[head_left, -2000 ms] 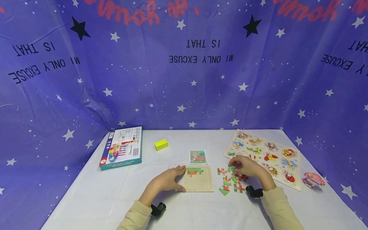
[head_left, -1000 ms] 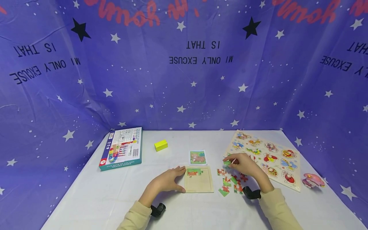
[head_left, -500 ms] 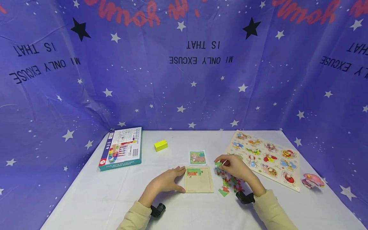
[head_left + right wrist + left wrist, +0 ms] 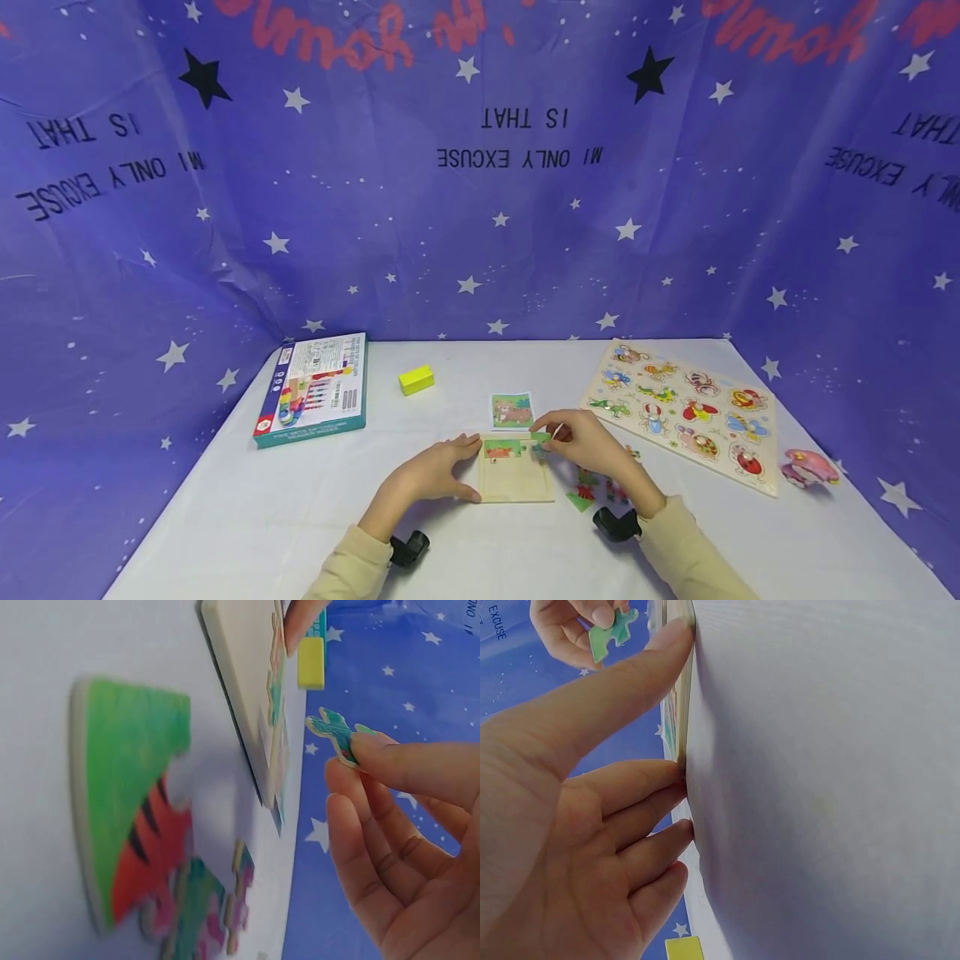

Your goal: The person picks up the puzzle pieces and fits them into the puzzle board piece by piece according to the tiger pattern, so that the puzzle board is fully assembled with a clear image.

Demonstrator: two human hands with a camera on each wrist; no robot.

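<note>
My right hand point(image 4: 588, 442) pinches a green jigsaw piece point(image 4: 335, 736) between thumb and fingers, held above the top right corner of a wooden puzzle tray point(image 4: 517, 483). Joined pieces point(image 4: 501, 448) in green and red lie along the tray's upper left inside edge. My left hand point(image 4: 435, 473) rests at the tray's left side, with thumb and fingertips touching its edge; the fingers are spread in the left wrist view. Loose jigsaw pieces point(image 4: 580, 500) lie right of the tray, partly hidden by my right arm. One, green with red and black stripes point(image 4: 142, 795), shows large in the right wrist view.
A picture card point(image 4: 512, 410) lies just beyond the tray. Further back is a yellow block point(image 4: 416, 380), with a teal-edged box point(image 4: 315, 392) at left. An insect puzzle board point(image 4: 682, 408) lies at right, beside a pink toy point(image 4: 810, 468). A starry purple cloth point(image 4: 465, 250) hangs behind.
My right hand took the green piece from the loose pile and carried it left to the tray's top right corner. My left hand stays at the tray's edge.
</note>
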